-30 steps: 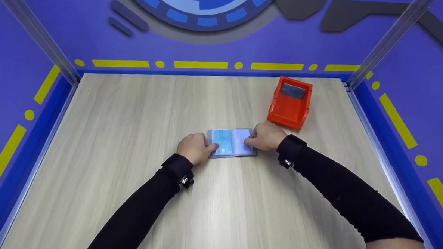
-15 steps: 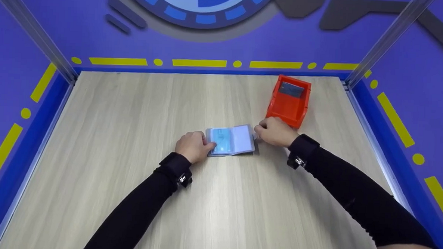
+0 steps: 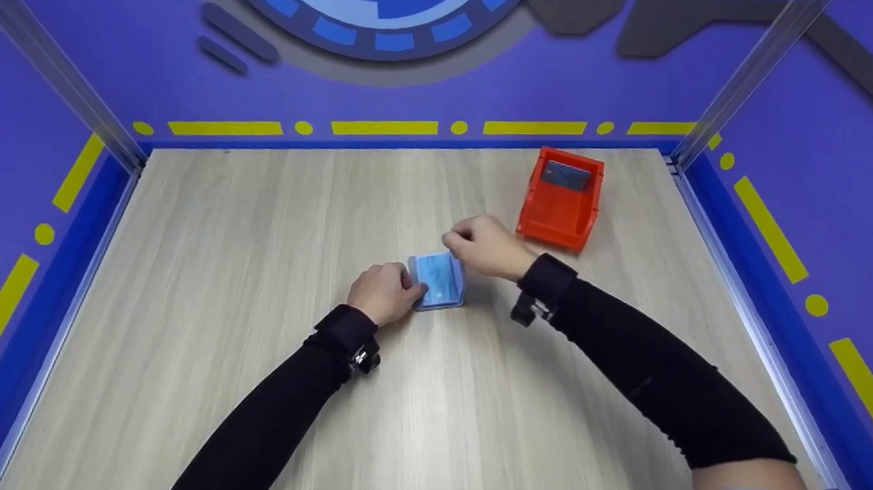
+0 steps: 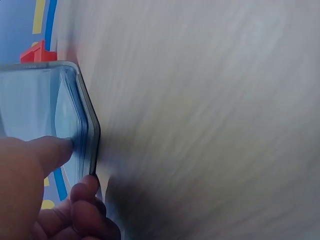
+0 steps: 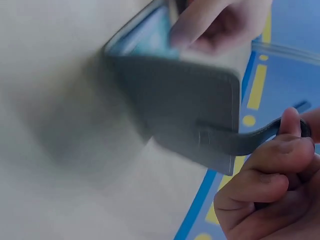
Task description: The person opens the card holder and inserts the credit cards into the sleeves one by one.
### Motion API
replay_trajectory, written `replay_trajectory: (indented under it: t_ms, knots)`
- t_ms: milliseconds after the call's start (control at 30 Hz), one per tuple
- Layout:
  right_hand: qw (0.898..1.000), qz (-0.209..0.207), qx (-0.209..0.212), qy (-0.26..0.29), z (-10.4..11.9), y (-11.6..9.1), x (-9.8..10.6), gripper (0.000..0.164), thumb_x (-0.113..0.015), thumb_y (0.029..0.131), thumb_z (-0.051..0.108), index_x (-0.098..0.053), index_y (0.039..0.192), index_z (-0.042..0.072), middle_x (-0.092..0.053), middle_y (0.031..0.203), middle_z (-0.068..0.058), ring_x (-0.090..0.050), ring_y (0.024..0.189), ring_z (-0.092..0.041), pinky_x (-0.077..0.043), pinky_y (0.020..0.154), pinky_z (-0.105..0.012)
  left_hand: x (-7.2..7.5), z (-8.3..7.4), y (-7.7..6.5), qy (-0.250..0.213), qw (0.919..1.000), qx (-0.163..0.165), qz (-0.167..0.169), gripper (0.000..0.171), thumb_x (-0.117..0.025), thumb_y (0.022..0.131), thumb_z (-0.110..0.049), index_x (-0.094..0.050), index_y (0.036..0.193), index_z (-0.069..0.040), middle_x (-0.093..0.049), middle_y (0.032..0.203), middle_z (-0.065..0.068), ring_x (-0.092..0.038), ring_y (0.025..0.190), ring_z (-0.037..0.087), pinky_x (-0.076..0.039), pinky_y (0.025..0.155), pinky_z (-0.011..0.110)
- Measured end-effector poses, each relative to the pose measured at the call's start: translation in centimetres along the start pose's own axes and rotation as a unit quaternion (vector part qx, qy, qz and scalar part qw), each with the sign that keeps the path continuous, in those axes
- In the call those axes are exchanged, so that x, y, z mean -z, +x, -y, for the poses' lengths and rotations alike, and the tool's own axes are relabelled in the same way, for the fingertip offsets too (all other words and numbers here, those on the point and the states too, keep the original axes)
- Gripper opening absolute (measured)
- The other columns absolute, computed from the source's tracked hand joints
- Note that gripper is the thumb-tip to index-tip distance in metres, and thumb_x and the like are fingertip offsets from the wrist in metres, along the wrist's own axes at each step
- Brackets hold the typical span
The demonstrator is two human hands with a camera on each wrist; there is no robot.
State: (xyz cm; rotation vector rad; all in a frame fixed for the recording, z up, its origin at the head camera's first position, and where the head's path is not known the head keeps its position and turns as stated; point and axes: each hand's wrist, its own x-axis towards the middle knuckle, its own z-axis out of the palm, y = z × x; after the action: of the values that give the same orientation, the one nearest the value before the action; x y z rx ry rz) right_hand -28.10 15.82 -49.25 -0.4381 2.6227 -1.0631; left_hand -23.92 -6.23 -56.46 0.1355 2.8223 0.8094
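A card holder [image 3: 436,280] stands partly folded on the table, its light-blue inner sleeves uppermost in the head view. My left hand [image 3: 381,294] pinches its left side, thumb over the clear sleeves [image 4: 67,112] and fingers curled beneath the edge. At the upper right, my right hand [image 3: 489,247] grips the dark closing strap [image 5: 242,143] between finger and thumb. That strap joins the holder's grey cover [image 5: 180,95], which is raised off the table at an angle. In the right wrist view, the left thumb lies on the blue inside.
A red bin [image 3: 556,213] stands at the back right, just beyond my right hand. Inside it a dark card [image 3: 565,175] leans against the far end. Blue-purple walls [image 3: 384,95] border the wooden table [image 3: 261,215].
My right hand has moved from the holder's right edge up and to the left, folding the right cover over by its strap. My left hand keeps its hold on the left side.
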Motion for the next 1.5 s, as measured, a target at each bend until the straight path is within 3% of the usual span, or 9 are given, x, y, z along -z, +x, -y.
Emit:
replay_trajectory:
  t_ms: [100,233,467,700,833,1000,1133,1233,1500]
  knots:
    - [0.999,0.004,0.033,0.019,0.8,0.5,-1.4,0.036,-0.055,0.109,0.030,-0.062,0.076,0.017,-0.050,0.070,0.005,-0.047,0.066,-0.016,-0.037,0.064,-0.030,0.1,0.2,0.0,0.004,0.9999,-0.014,0.001,0.032,-0.075,0.103,-0.040,-0.068,0.086,-0.015,-0.066,0.081,0.001,-0.059,0.072,0.020,-0.040,0.065,0.034]
    - [0.998,0.012,0.046,0.035,1.2,1.0,-2.9,0.039,-0.055,0.110,0.029,-0.059,0.073,0.018,-0.049,0.068,0.007,-0.044,0.062,-0.013,-0.035,0.061,-0.028,0.5,0.7,-0.2,0.015,0.9994,-0.029,-0.009,0.027,-0.073,0.104,-0.035,-0.071,0.086,-0.015,-0.069,0.083,0.002,-0.060,0.073,0.021,-0.043,0.067,0.036]
    - [0.996,0.026,0.053,0.062,1.1,1.7,-4.8,0.043,-0.054,0.113,0.033,-0.071,0.092,-0.001,-0.048,0.068,0.009,-0.044,0.061,-0.011,-0.037,0.062,-0.028,1.6,2.2,-0.6,0.010,0.9995,-0.019,-0.024,0.026,-0.075,0.103,-0.034,-0.076,0.089,-0.013,-0.076,0.088,0.006,-0.065,0.077,0.024,-0.049,0.072,0.040]
    - [0.994,0.057,0.047,0.082,0.8,1.7,-6.3,0.049,-0.056,0.115,0.041,-0.070,0.100,-0.003,-0.047,0.063,0.011,-0.046,0.053,-0.008,-0.038,0.056,-0.026,2.1,2.9,-0.8,0.006,0.9996,-0.001,-0.027,0.023,-0.074,0.103,-0.031,-0.077,0.089,-0.014,-0.075,0.086,0.005,-0.064,0.074,0.023,-0.045,0.067,0.037]
    - [0.994,0.073,0.026,0.074,0.2,1.6,-6.7,0.041,-0.057,0.115,0.035,-0.068,0.097,0.000,-0.055,0.067,0.009,-0.052,0.055,-0.007,-0.041,0.057,-0.024,2.3,3.1,-1.0,0.010,0.9994,0.008,-0.031,0.016,-0.070,0.102,-0.024,-0.077,0.093,-0.012,-0.075,0.088,0.006,-0.065,0.075,0.023,-0.048,0.069,0.038]
    - [0.998,0.058,0.005,0.012,-1.0,1.6,-6.8,0.031,-0.059,0.107,0.024,-0.060,0.077,0.017,-0.052,0.066,0.011,-0.050,0.057,-0.005,-0.040,0.058,-0.023,2.4,3.1,-1.1,0.009,0.9992,0.022,-0.033,0.014,-0.065,0.103,-0.021,-0.076,0.103,-0.012,-0.078,0.098,0.008,-0.068,0.082,0.025,-0.053,0.077,0.043]
    - [0.998,0.039,0.013,-0.047,-2.1,1.5,-6.4,0.037,-0.064,0.099,0.021,-0.049,0.065,0.023,-0.043,0.062,0.012,-0.042,0.060,-0.008,-0.033,0.061,-0.026,2.1,2.7,-0.9,-0.016,0.9994,0.004,-0.030,0.021,-0.061,0.107,-0.023,-0.075,0.119,-0.013,-0.078,0.102,0.009,-0.064,0.079,0.023,-0.051,0.076,0.040]
    - [0.998,0.032,0.020,-0.058,-2.6,1.4,-6.1,0.040,-0.068,0.098,0.022,-0.049,0.062,0.024,-0.043,0.060,0.012,-0.043,0.060,-0.009,-0.032,0.061,-0.026,1.8,2.1,-0.7,-0.035,0.9988,-0.016,-0.029,0.026,-0.058,0.110,-0.026,-0.073,0.127,-0.013,-0.076,0.100,0.010,-0.060,0.075,0.022,-0.046,0.073,0.037]
    - [0.998,0.037,0.007,-0.054,-3.0,1.2,-5.4,0.045,-0.070,0.103,0.031,-0.052,0.063,0.023,-0.046,0.061,0.011,-0.046,0.062,-0.009,-0.033,0.060,-0.024,1.5,1.0,0.0,-0.035,0.9984,-0.030,-0.031,0.028,-0.062,0.112,-0.041,-0.076,0.112,-0.016,-0.072,0.089,0.004,-0.063,0.079,0.022,-0.046,0.074,0.037]
